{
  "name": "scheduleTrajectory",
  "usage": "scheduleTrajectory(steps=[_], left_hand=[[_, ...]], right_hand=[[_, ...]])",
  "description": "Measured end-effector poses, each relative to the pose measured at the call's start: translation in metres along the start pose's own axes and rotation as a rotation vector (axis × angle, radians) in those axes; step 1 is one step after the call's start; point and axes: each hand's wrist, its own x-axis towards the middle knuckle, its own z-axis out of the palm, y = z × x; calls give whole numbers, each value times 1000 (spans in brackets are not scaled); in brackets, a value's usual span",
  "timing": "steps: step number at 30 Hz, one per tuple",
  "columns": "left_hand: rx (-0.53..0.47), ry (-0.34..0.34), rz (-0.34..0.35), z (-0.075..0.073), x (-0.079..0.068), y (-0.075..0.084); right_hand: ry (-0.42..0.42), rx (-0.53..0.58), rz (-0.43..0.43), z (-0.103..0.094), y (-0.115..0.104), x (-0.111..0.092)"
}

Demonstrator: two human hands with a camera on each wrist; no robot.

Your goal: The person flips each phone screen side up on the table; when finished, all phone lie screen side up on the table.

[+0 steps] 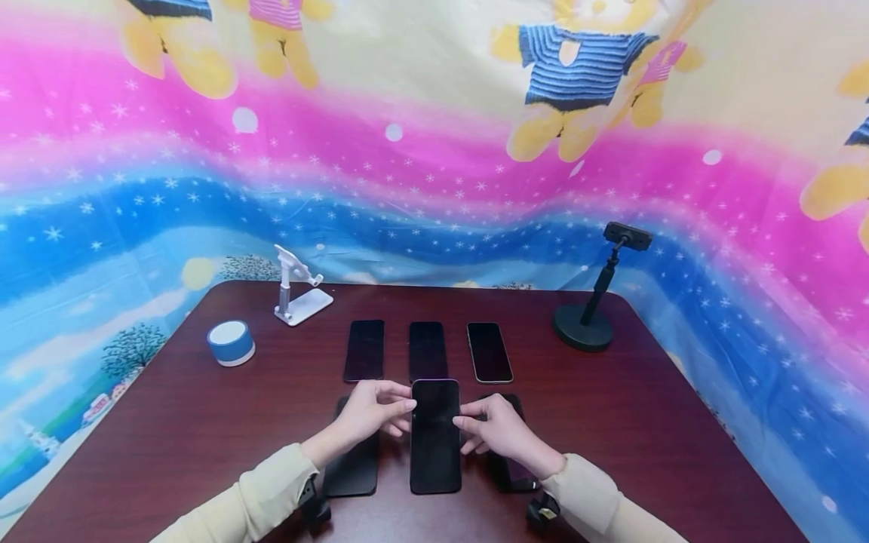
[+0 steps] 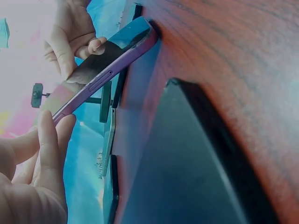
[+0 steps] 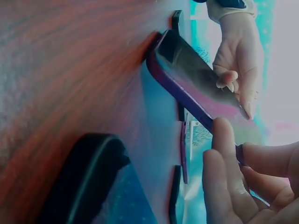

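A smartphone (image 1: 435,445) with a dark screen and a purple edge stands tilted at the front middle of the table. Its far end is raised, while the near end is down at the wood, as the left wrist view shows. My left hand (image 1: 366,411) pinches its left edge near the top. On the opposite edge, my right hand (image 1: 498,430) pinches it between thumb and fingers. Partly hidden under my left hand lies a dark phone (image 1: 353,471). Another dark phone (image 1: 508,471) lies beneath my right hand and wrist.
Behind the hands lie three phones in a row: left (image 1: 364,351), middle (image 1: 427,348) and right (image 1: 489,352). A white phone stand (image 1: 305,305) and a blue-and-white tape roll (image 1: 231,345) are at the left. A black stand (image 1: 584,328) rises at the back right, before a printed curtain (image 1: 407,173).
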Motion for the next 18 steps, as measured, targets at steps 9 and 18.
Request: scheduleTrajectory(steps=[9, 18], left_hand=[[-22, -7, -48, -3, 3, -10], [42, -13, -55, -2, 10, -14]], right_hand=[[-7, 69, 35, 5, 7, 8], [-14, 87, 50, 7, 13, 11]])
